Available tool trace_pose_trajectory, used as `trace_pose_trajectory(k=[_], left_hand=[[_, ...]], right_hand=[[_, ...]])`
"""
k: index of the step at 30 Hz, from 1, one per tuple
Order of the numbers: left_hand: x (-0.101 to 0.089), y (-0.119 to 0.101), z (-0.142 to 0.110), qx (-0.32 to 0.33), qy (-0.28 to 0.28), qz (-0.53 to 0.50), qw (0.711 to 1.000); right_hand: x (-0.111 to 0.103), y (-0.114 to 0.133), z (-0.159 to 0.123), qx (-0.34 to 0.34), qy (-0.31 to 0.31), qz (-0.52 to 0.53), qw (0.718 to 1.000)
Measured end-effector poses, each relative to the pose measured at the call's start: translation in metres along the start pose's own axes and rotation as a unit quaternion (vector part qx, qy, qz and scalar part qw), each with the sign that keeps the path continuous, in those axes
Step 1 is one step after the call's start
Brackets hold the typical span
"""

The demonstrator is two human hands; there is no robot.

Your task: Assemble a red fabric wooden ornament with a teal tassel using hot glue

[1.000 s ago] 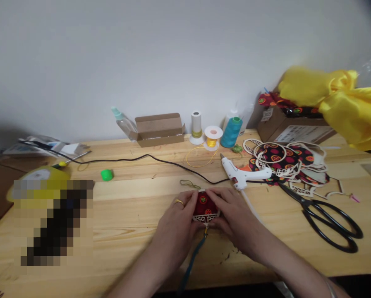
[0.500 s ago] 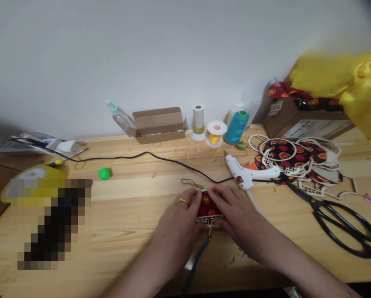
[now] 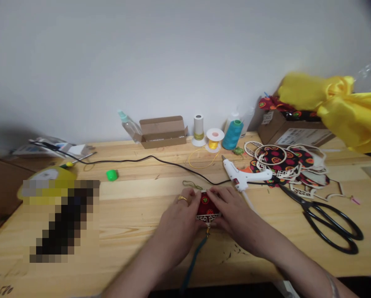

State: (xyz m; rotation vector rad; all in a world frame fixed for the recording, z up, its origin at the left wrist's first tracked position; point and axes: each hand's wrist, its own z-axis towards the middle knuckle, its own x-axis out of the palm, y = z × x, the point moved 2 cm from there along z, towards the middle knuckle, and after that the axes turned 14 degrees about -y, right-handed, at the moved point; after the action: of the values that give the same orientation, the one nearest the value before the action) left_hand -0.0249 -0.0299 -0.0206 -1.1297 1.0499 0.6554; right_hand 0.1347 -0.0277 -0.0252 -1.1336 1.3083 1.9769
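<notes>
Between my two hands lies a small dark red patterned fabric ornament [image 3: 207, 203] with a pale fretwork border along its lower edge. A greenish cord loop [image 3: 191, 183] extends from its top, and a teal tassel [image 3: 195, 258] hangs from its bottom toward the table edge. My left hand [image 3: 180, 219], wearing a gold ring, grips the ornament's left side with thumb and fingers. On the right side my right hand [image 3: 236, 219] presses in the same way. Fingers cover both side edges of the ornament. A white glue gun [image 3: 247, 176] rests just beyond my right hand.
Black scissors [image 3: 323, 219] lie at the right, below a pile of fretwork frames and patterned fabric [image 3: 284, 161]. Along the wall stand a cardboard box [image 3: 163, 134], thread spools [image 3: 214, 138] and a teal thread cone [image 3: 233, 134]. A black cable [image 3: 126, 160] crosses the table behind my hands.
The camera view shifts slightly right and back again. Both hands keep the same grip on the ornament, and nothing on the table has visibly moved.
</notes>
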Motion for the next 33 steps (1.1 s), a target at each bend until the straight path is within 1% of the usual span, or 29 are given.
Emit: trace_pose_trajectory(k=[5, 9, 17, 21, 27, 33], left_hand=[[-0.001, 0.001, -0.001, 0.007, 0.008, 0.017, 1.0], [0.001, 0.002, -0.002, 0.012, 0.005, 0.002, 1.0], [0.002, 0.003, -0.005, 0.005, -0.025, -0.022, 0.999], [0.001, 0.001, -0.005, 0.006, -0.029, -0.028, 0.999], [-0.002, 0.001, -0.004, 0.001, -0.02, -0.048, 0.999], [-0.001, 0.003, -0.004, 0.001, -0.021, -0.053, 0.998]], right_hand=[[-0.002, 0.001, 0.0, -0.016, -0.018, 0.014, 1.0], [-0.001, 0.0, -0.003, -0.02, -0.033, 0.036, 0.999], [-0.001, -0.001, -0.013, 0.029, -0.041, 0.086, 0.995], [-0.002, -0.001, -0.014, 0.042, -0.043, 0.091, 0.994], [0.0, -0.005, -0.015, 0.029, -0.066, 0.104, 0.992], [0.002, -0.007, -0.016, 0.021, -0.066, 0.097, 0.993]])
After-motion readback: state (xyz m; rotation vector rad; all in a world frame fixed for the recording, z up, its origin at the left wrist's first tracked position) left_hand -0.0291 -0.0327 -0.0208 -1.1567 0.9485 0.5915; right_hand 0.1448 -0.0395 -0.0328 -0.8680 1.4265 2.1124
